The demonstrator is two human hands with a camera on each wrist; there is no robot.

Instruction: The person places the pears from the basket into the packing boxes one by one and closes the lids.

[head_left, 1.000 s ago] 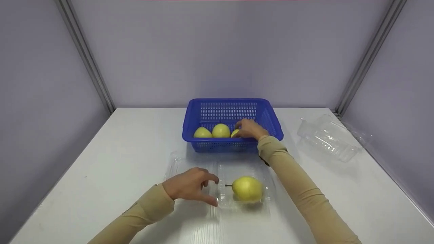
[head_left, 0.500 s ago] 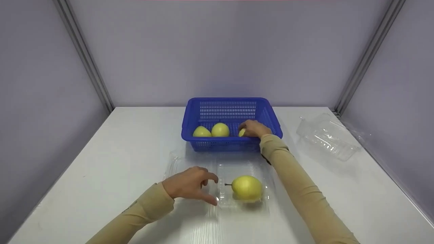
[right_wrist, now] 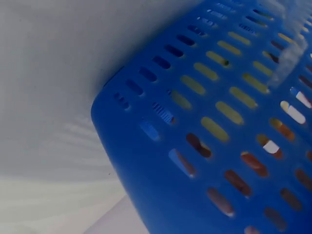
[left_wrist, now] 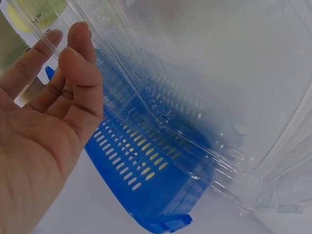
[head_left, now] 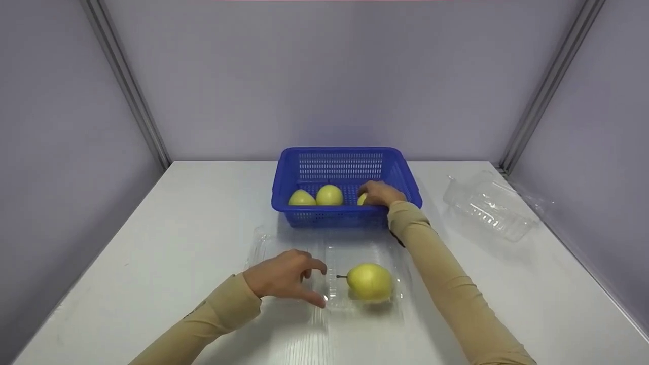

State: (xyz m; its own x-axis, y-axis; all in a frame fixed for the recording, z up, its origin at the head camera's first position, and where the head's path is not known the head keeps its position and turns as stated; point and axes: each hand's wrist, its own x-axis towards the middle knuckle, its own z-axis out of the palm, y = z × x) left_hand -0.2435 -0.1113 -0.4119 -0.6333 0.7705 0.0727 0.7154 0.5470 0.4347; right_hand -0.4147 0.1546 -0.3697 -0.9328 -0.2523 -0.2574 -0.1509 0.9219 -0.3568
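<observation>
The right hand (head_left: 381,193) is down in the basket (head_left: 345,208), at the front right, fingers curled round a pear (head_left: 362,199) that they half hide. Just left of it, the middle pear (head_left: 329,195) and the end pear (head_left: 302,197) sit side by side. Out front, the left hand (head_left: 285,275) holds nothing, thumb and forefinger well apart; whether it touches the clear tray (head_left: 357,250), I can't tell. And the near pear (head_left: 370,282) lies sideways in the tray's right half, stem towards that hand!
</observation>
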